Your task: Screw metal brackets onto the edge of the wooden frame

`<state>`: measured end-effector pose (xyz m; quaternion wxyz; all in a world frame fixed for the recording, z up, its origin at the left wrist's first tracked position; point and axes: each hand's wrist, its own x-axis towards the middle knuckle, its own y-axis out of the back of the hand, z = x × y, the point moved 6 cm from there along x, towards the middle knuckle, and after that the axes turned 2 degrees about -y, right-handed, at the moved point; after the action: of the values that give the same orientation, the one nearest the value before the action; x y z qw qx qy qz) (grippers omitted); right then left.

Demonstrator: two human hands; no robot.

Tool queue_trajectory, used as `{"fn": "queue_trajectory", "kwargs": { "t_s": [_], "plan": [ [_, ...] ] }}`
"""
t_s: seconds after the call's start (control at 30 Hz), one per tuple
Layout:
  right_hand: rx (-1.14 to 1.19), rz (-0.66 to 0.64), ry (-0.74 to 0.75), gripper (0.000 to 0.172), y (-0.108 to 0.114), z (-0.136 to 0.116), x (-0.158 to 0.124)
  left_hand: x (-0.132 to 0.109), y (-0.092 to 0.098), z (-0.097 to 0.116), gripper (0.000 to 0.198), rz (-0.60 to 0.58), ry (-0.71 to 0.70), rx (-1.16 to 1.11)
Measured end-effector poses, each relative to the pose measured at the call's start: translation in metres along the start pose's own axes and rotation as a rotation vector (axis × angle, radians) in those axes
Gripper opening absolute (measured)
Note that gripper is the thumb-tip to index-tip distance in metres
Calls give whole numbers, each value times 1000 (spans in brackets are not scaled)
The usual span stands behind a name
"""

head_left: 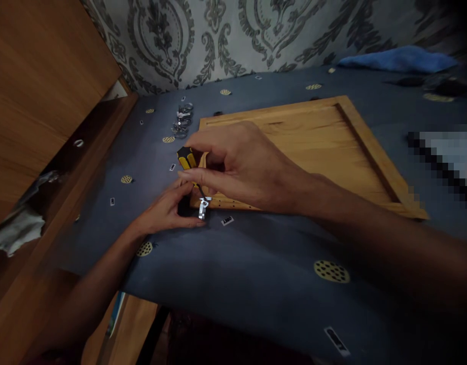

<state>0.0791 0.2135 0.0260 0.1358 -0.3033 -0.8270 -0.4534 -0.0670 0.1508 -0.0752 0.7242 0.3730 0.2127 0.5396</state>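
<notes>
My right hand (243,170) is closed round a yellow and black screwdriver (186,158). The tool slants downward, its shaft reaching a small shiny metal hinge (203,209) at the near left corner of a wooden cabinet door (305,147). Beside that corner, my left hand (172,208) steadies the hinge, thumb on its near side and fingers at the far side, partly behind the screwdriver. A row of small holes runs along the door's near edge. The screwdriver's tip and any screw under it are too small to make out.
Several metal hinges (183,120) lie in a cluster beyond my hands on the blue patterned cloth (248,284). A wooden cabinet (43,71) stands at the left, with crumpled plastic (18,230) on its ledge. A blue cloth (398,60) and dark items lie far right, behind a blurred-out object (452,157).
</notes>
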Motion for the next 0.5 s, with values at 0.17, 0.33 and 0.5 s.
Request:
{"fn": "queue_trajectory", "kwargs": {
  "t_s": [0.17,0.33,0.5],
  "plan": [
    [29,5,-15,36,-2,1,0,0,0,1,47,1,6,-17],
    [152,65,-115,33,5,0,0,1,2,3,51,-7,-3,-15],
    [291,259,-201,32,23,4,0,1,1,1,52,-20,-15,-21]
  ]
}}
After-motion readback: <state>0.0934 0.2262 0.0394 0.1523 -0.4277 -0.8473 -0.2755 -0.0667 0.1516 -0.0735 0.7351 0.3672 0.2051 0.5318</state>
